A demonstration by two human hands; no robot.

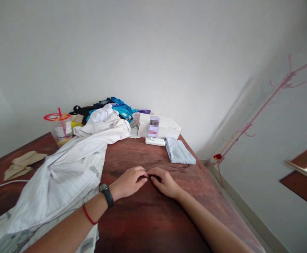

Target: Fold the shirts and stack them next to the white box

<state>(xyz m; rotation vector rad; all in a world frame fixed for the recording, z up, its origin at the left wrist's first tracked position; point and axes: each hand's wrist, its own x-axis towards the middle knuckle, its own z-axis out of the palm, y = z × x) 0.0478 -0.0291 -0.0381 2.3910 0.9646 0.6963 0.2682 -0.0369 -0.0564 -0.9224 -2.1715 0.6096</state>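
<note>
Black-strapped watch on the left wrist; thin red bracelet; both forearms bare.

Taking the meeting fingers of the left hand and right hand as the clock's centre, over the table, a garment spreads from eight towards eleven o'clock. At nine, beyond it, lies a paper piece, with a cable nearer the table's left side. A cup stands at ten, just behind the garment. A clothes pile sits at eleven, before the wall. Between twelve and one is a box, with a flat device before it. A folded cloth lies at two; farther that way, off the table, is a coat stand.
</note>
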